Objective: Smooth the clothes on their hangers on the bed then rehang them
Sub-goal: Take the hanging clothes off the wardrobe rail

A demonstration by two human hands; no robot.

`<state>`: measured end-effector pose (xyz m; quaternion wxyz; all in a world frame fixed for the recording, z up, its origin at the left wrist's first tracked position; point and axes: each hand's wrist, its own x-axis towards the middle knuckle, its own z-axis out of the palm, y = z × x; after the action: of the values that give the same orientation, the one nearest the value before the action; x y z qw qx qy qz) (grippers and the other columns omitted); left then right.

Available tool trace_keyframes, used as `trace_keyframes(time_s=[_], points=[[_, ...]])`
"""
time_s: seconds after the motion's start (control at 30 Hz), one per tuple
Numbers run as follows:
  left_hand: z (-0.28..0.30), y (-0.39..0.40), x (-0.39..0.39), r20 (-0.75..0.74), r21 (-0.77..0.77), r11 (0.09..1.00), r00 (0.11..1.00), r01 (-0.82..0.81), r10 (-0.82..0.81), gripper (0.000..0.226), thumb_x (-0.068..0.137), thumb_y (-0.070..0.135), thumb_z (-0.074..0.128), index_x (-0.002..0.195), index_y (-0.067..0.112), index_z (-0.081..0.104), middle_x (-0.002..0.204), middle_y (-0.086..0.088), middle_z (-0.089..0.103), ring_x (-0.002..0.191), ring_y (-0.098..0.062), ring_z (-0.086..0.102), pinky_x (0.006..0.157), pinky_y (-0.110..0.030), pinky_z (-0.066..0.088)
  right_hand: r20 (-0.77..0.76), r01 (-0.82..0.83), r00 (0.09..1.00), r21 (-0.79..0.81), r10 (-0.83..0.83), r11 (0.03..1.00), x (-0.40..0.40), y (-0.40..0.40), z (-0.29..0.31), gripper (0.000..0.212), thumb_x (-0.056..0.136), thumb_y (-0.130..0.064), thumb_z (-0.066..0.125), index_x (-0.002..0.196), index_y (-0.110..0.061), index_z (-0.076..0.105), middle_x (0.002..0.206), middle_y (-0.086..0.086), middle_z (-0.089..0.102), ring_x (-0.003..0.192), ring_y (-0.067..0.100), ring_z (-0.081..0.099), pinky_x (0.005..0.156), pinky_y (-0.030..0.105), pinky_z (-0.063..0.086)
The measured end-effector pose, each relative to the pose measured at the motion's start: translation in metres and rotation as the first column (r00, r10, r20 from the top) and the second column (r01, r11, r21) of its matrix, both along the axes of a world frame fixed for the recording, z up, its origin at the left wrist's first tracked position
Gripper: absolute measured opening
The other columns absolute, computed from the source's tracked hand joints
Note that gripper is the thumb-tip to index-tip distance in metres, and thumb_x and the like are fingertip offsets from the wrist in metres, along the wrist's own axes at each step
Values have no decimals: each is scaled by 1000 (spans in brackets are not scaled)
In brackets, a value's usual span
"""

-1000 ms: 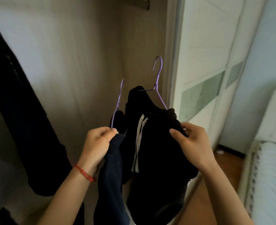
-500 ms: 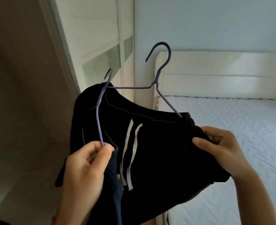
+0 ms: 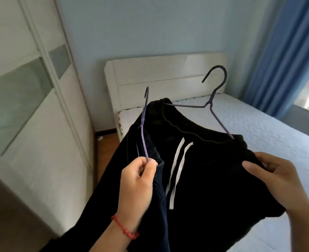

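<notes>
Two hands hold dark clothes on purple hangers up in the air in front of a bed.

The left hand [image 3: 137, 180] has its fingers curled and pinches the thin bar of the left purple hanger [image 3: 144, 128], with a dark blue garment [image 3: 160, 197] hanging down from it. The right hand [image 3: 275, 180] grips the edge of the black pants [image 3: 208, 170], thumb on top. The pants have white drawstrings [image 3: 177, 168] and hang on the right purple hanger [image 3: 211, 102]. The white bed [image 3: 270, 135] is behind and under the clothes. A white wardrobe [image 3: 32, 99] stands on the left, and a blue curtain [image 3: 286, 51] hangs on the right. A red bracelet [image 3: 125, 229] is on the left wrist.
</notes>
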<state>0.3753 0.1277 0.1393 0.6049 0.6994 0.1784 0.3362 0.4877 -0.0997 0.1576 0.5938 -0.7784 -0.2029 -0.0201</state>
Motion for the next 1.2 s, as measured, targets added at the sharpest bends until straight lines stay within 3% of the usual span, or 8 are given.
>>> trace_keyframes(time_s=[0.3,0.43,0.57,0.7,0.9,0.97,1.1,1.2], points=[[-12,-58,117,-29,58,958,960,280,-279,32,89,15,53,67,-8,49,38,8,30,38,-6,24,39,-18,23,-31,350,936,-3,-350,937,25,-100,-19,38,82,-4,63,72,-40,70,57,-12,66,53,3,62,47,7,45],[-43,-86,161,-106,59,938,936,342,-334,33,89,14,53,62,-5,45,37,10,29,35,-7,26,38,-12,23,-100,418,899,-96,-426,904,38,-116,-50,24,80,-5,67,72,-27,72,59,-14,69,51,-1,61,48,8,45],[-86,-113,201,-245,62,912,892,405,-379,32,88,14,53,60,2,45,45,6,31,36,-7,31,38,-12,26,-114,487,843,-255,-526,835,54,-119,-88,23,80,-13,68,68,-32,63,67,-24,67,61,-6,61,55,10,43],[-117,-139,236,-373,72,871,823,486,-428,42,89,15,52,51,13,33,46,4,32,44,-10,30,41,-15,26,-126,553,777,-332,-617,764,71,-124,-121,11,81,-17,67,71,-22,65,58,-9,66,58,-5,58,53,12,40],[-153,-163,298,-538,-181,776,600,604,-592,40,91,27,50,56,13,38,55,-2,35,56,-19,36,62,-29,34,-187,606,594,-536,-783,587,112,-144,-171,26,87,-29,57,101,-8,65,96,11,69,93,31,62,78,37,46],[-161,-156,298,-599,-106,740,551,664,-581,37,92,33,47,62,12,46,62,-4,46,63,-21,45,66,-30,37,-217,560,558,-614,-801,557,117,-148,-187,34,90,-29,53,119,-11,57,115,13,63,108,32,57,87,38,43],[-176,-113,271,-680,19,733,546,680,-489,34,91,29,51,116,8,56,108,-7,61,105,-22,55,90,-28,39,-209,480,638,-645,-741,595,126,-129,-196,41,93,-28,50,130,-11,48,130,12,52,121,28,48,100,38,37],[-189,-57,242,-732,122,727,556,676,-394,36,89,23,55,120,6,56,126,-11,57,119,-23,52,100,-26,35,-205,377,746,-654,-633,656,137,-86,-194,42,93,-28,50,131,-13,48,132,9,52,120,26,49,99,36,39]])
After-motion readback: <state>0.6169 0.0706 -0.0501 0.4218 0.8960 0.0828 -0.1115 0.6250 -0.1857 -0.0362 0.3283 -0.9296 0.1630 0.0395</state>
